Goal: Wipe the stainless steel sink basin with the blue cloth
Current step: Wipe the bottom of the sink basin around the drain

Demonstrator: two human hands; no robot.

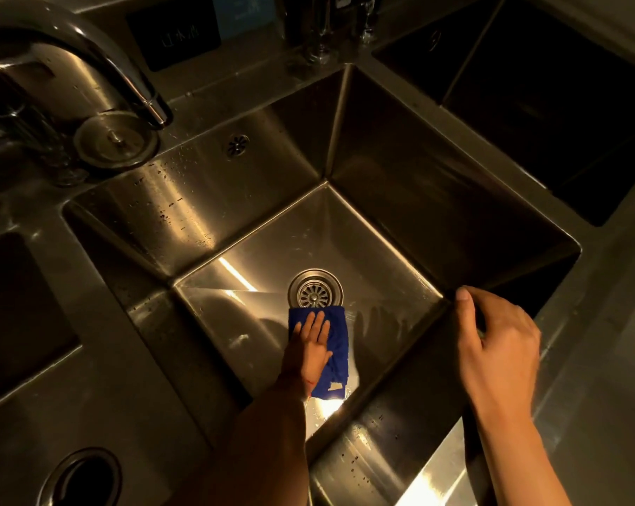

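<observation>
A deep square stainless steel sink basin (213, 199) fills the middle of the view, with a round drain strainer (315, 291) in its floor. A folded blue cloth (336, 345) lies flat on the basin floor just in front of the drain. My left hand (310, 339) reaches down into the basin and presses on the cloth with straight, spread fingers. My right hand (498, 345) rests on the basin's right rim near the front corner, thumb over the edge and fingers curled on the ledge.
A curved faucet spout (118, 67) arches over the rear left ledge beside a round metal lid (117, 140). An overflow hole (236, 145) sits in the back wall. Other dark basins lie at left (13, 315) and upper right (549, 115). Glass stems (321, 34) stand behind.
</observation>
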